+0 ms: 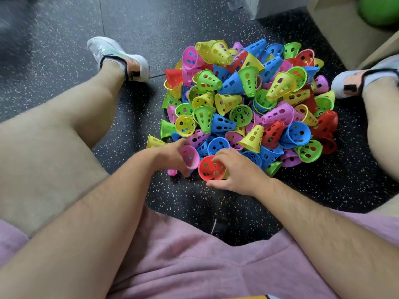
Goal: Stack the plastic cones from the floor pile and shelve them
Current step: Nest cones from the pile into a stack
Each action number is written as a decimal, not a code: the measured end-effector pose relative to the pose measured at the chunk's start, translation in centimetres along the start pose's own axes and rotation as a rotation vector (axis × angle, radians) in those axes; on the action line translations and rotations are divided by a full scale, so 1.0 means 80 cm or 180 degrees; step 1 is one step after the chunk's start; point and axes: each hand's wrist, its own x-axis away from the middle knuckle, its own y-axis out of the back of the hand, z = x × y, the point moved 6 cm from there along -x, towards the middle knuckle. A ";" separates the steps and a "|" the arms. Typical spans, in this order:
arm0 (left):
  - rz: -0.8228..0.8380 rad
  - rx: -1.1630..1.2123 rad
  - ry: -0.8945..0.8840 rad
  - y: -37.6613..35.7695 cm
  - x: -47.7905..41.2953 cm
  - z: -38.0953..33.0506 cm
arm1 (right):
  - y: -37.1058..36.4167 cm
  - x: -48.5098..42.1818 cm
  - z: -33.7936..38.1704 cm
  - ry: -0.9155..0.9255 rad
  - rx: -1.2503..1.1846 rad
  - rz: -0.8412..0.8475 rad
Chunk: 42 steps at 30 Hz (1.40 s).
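Head view: at the near edge of the cone pile (248, 100) on the speckled floor (133, 24), the left hand (172, 156) grips a pink cone (191, 157). The right hand (236, 171), also at that edge, curls round a red cone (208, 172).

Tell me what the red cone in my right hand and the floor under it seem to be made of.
The red cone, gripped by the right hand, looks like thin moulded plastic: smooth with a slight sheen, uniform colour, holes through the wall. The floor is probably rubber matting: matte black with pale flecks and a seam between tiles.
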 end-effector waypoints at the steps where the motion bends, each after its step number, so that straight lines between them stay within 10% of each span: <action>1: 0.0016 0.0037 -0.0031 0.002 0.000 -0.006 | 0.012 -0.002 0.002 0.0018 -0.0094 -0.0256; 7: 0.0026 0.0303 -0.0395 -0.001 0.001 -0.049 | 0.070 0.000 -0.009 -0.0635 -0.0817 -0.1298; 24: -0.0593 0.0698 -0.0923 -0.005 0.008 -0.074 | 0.036 -0.025 -0.025 -0.0561 -0.0778 -0.0522; 28: -0.0585 0.0369 -0.0675 0.000 -0.001 -0.056 | 0.045 -0.022 -0.044 -0.0475 -0.0017 -0.1058; 42: -0.0394 0.0339 -0.0380 -0.024 -0.009 -0.036 | 0.005 -0.030 -0.050 -0.0309 0.1184 -0.0376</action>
